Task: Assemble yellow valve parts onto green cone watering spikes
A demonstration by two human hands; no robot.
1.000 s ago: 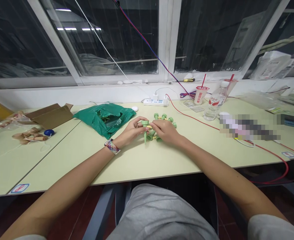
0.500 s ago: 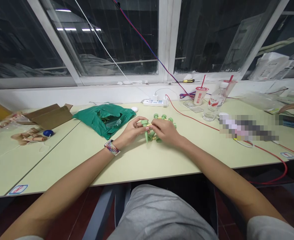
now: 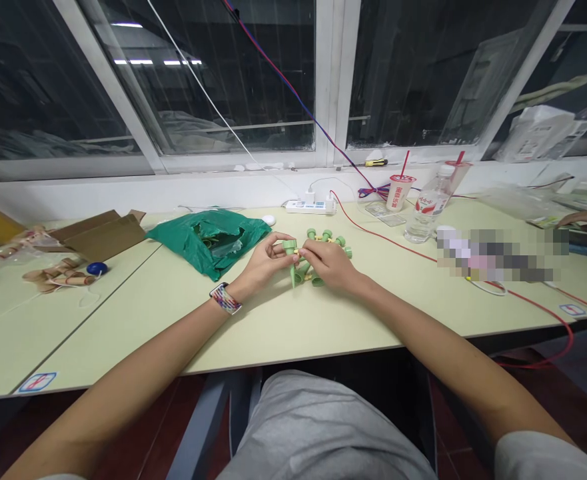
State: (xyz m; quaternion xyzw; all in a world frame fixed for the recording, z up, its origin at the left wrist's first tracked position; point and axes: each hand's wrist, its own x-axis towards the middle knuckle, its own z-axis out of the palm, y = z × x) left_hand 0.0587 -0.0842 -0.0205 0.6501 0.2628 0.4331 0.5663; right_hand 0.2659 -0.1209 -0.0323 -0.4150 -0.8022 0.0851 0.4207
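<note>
Entered at far right since the earlier frame: a co-worker's hand [image 3: 586, 218]. One green plastic spike [image 3: 293, 272] is held pinched between left hand [image 3: 262, 263] and right hand [image 3: 329, 262], apparently joined to a yellow stem; further green spikes [image 3: 318, 281] are laid just beyond, on the pale-green table [image 3: 323, 327].

A pixelated patch [image 3: 496, 256] hides whatever lies on the desk [image 3: 293, 327] at right.

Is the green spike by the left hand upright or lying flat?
Roughly upright: the spike points down, its wide top beside the left hand.
</note>
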